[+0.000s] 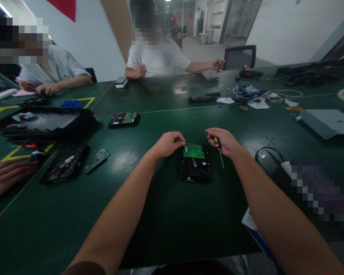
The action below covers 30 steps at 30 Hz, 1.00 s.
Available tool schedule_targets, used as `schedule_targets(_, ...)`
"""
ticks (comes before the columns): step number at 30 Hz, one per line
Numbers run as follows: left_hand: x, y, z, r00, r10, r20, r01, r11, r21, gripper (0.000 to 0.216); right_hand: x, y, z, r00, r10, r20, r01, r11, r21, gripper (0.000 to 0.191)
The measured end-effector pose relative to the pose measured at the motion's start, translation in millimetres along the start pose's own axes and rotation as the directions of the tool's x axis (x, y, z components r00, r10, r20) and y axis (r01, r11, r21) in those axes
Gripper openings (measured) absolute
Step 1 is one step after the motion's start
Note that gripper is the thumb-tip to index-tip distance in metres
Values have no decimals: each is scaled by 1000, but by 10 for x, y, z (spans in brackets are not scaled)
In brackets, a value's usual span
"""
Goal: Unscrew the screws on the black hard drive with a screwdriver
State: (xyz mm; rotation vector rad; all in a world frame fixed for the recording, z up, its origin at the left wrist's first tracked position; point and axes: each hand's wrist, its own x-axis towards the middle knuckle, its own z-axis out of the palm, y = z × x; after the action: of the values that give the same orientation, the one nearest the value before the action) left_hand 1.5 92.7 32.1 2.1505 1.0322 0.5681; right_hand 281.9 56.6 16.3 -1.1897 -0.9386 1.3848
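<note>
Head view: gripping screwdriver (217,142) in right hand (224,140), right of hard drive (195,169). Poising left hand (169,144) at its far-left corner; can't tell if gripping.

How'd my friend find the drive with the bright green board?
Start with the big green table. Look between the left hand and the right hand, which holds a screwdriver. The drive lies there, its bright green board on the far half; the drive farther back has its board on the right.
</note>
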Motion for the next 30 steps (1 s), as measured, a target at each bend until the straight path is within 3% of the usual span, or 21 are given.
schedule_targets(6, 5, 28, -14, 1000, -17, -17, 18, 999, 40, 15, -7, -7, 23, 1000, -9, -22, 9, 1000, 19, 24)
schedule_targets(11, -19, 251, -29, 997, 32, -71, -28, 998, 58, 17, -58, -132, -38, 999, 53, 8, -54, 981, 187, 23)
schedule_targets(14, -33, 432, 17, 999, 16, -40, -23, 984, -179, 17, -114, -263, -13, 999, -30, -32, 37, 967, 251, 26)
schedule_targets(16, -40, 555, 78, 999, -23, 40, 39, 874, -485, 16, -150, -339, 104, 993, -98, -63, 110, 966, 233, 26)
schedule_targets(19, -48, 710, 162, 992, -41, 122, 114, 723, -681, 17, -193, -421, 416, 975, -221, -15, 220, 958, 182, 28)
schedule_targets(22, -63, 804, 161, 995, -33, 90, 89, 662, -745, 19, -213, -493, 754, 943, -329, 48, 324, 942, 89, 31)
schedule_targets(26, -99, 834, 23, 998, -63, -1, 46, 737, -675, 20, -236, -590, 992, 917, -394, 56, 394, 880, -265, 29)
schedule_targets(30, -117, 786, -107, 999, -36, -38, 11, 849, -528, 18, -442, -641, 885, 897, -418, 141, 433, 772, -466, 21)
